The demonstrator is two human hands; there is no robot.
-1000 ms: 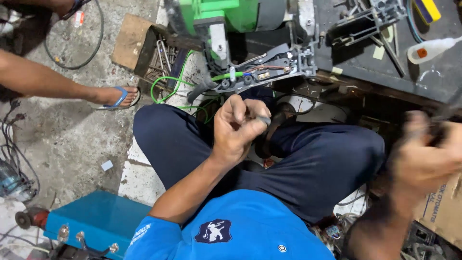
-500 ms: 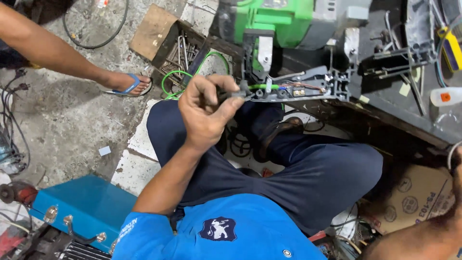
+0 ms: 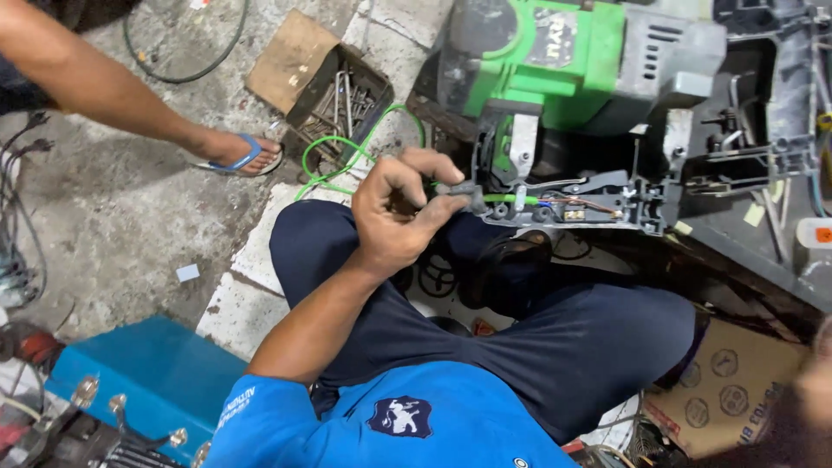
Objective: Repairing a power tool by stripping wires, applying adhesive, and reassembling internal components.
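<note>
Left hand (image 3: 400,217) lowered, fingers pinching grey cable end (image 3: 466,192), right hand (image 3: 815,390) blurred (grip unclear).
</note>
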